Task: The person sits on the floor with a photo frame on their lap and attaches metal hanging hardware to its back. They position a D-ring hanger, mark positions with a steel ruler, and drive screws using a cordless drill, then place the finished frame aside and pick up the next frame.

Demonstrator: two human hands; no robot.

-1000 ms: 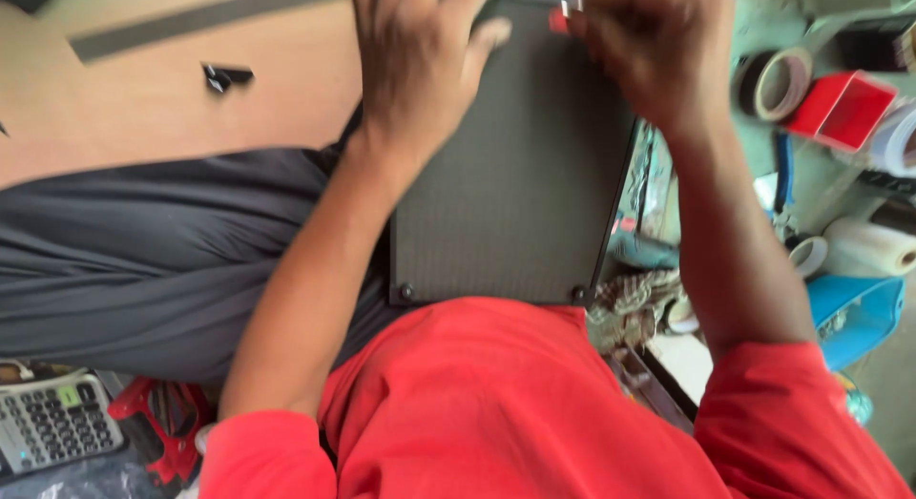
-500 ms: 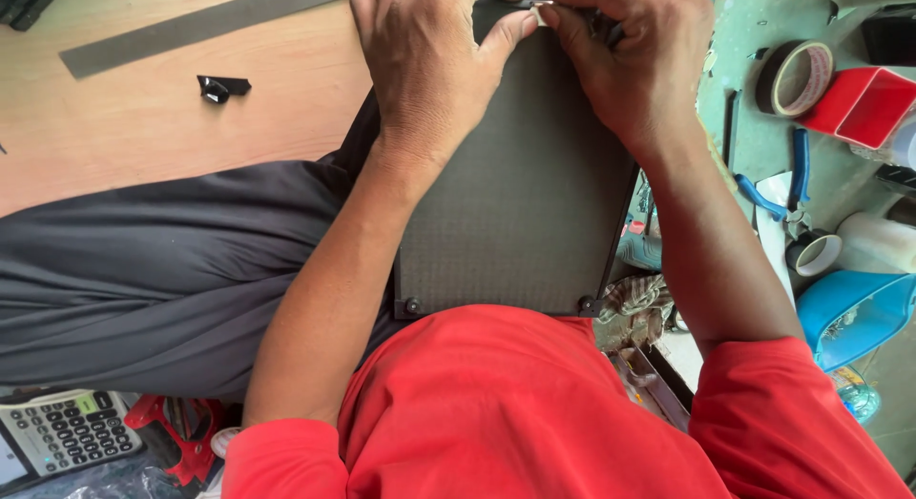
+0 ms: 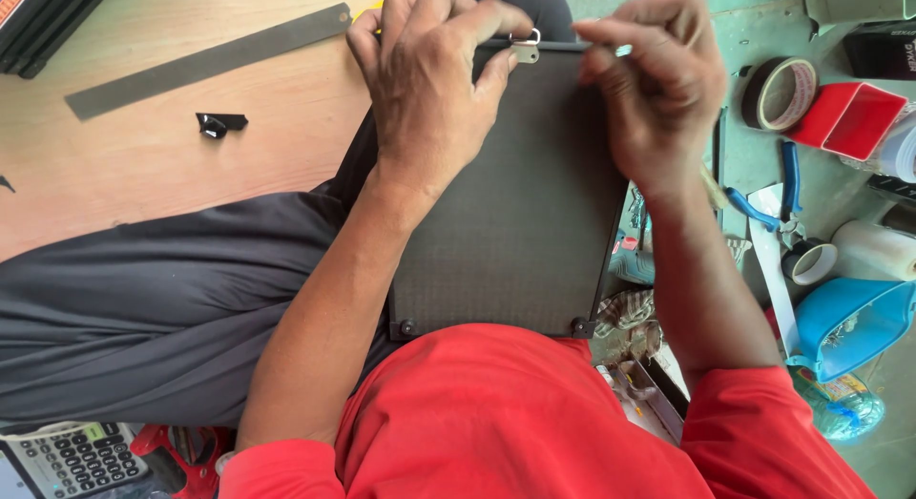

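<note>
Workbench of pale wood (image 3: 162, 165) at left, green-painted surface (image 3: 754, 41) at right, seen from above. Dark flat panel (image 3: 520, 213) – rectangular, fine-textured, small fittings at its two near corners – rests against the person's red shirt (image 3: 515, 423) and over a dark-trousered leg (image 3: 143, 299). Left hand (image 3: 429, 89): fingers curled over the panel's far edge, thumb beside a small silver hanger bracket (image 3: 524, 49) seated on that edge. Right hand (image 3: 658, 89): fingers bunched closed at the same edge, pinching something small and pale; what it is cannot be told. Nearby: grey strip (image 3: 210, 60), small black clip (image 3: 218, 125), tape roll (image 3: 775, 93), red tray (image 3: 847, 115), blue-handled pliers (image 3: 778, 198), blue scoop (image 3: 849, 322), calculator (image 3: 72, 458).
</note>
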